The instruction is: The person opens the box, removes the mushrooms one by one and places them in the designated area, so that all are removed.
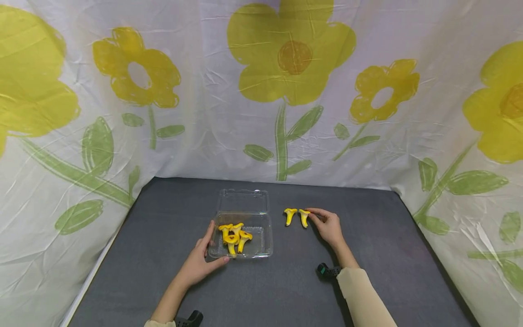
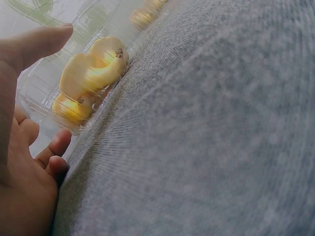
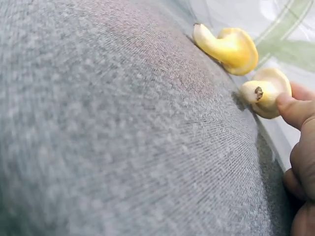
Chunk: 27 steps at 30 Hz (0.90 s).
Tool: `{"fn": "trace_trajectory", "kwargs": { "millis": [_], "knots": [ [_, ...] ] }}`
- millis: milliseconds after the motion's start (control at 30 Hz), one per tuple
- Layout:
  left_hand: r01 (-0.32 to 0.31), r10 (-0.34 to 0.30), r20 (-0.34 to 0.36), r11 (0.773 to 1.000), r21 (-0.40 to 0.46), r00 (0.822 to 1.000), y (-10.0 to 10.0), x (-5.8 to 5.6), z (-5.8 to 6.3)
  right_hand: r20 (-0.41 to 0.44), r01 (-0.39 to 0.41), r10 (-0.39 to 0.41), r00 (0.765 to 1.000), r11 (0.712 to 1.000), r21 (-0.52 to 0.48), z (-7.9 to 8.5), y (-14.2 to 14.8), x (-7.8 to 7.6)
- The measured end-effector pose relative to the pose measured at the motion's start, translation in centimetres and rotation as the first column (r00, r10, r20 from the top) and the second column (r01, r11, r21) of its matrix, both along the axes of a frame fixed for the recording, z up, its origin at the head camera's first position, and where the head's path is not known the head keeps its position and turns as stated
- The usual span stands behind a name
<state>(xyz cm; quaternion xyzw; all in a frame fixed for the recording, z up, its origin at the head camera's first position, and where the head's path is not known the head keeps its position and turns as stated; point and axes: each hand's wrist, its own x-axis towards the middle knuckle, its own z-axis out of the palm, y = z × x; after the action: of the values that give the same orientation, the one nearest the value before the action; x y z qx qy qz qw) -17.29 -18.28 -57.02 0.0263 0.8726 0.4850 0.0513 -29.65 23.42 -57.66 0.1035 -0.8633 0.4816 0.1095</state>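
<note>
My left hand [image 1: 199,263] spreads round the front left corner of a clear plastic clamshell box [image 1: 263,249], thumb at the front edge and fingers along the left side. Several yellow chanterelle mushrooms [image 1: 231,240] lie together in the left half of the box; in the left wrist view, mushrooms [image 2: 93,73] show through its wall. To the right, my right hand [image 1: 328,227] pinches the cap of one chanterelle [image 3: 268,93] between thumb and finger, its stem pointing toward me. A second chanterelle [image 1: 289,216] lies just left of it on the dark cloth.
The box's clear lid [image 1: 244,201] stands folded back behind it. Dark grey cloth [image 1: 278,290] covers the table. White curtains [image 1: 212,113] with yellow flowers hang along the back and both sides. A black wrist strap [image 1: 328,271] sits at the right sleeve.
</note>
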Motion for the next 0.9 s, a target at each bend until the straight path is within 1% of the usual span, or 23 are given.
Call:
{"fn": "trace_trajectory", "kwargs": {
  "millis": [367, 600, 767, 900],
  "knots": [
    [-0.004, 0.004, -0.008, 1.0, -0.025, 1.0, -0.01, -0.02, -0.16, -0.006, 0.005, -0.005, 1.0, 1.0, 0.01, -0.48, -0.02, -0.18],
    [-0.006, 0.006, -0.002, 1.0, -0.028, 1.0, 0.06, 0.01, 0.02, 0.001, -0.029, 0.029, 1.0, 0.999, -0.03, -0.33, 0.13, -0.01],
    [-0.007, 0.007, -0.001, 0.999, -0.031, 1.0, 0.05, -0.01, 0.03, 0.011, -0.024, 0.024, 1.0, 0.999, -0.029, -0.33, 0.21, -0.05],
    [-0.007, 0.007, 0.0, 1.0, -0.029, 1.0, 0.04, -0.03, 0.0, 0.025, -0.025, 0.026, 0.999, 0.998, -0.065, -0.36, 0.26, -0.04]
  ]
}}
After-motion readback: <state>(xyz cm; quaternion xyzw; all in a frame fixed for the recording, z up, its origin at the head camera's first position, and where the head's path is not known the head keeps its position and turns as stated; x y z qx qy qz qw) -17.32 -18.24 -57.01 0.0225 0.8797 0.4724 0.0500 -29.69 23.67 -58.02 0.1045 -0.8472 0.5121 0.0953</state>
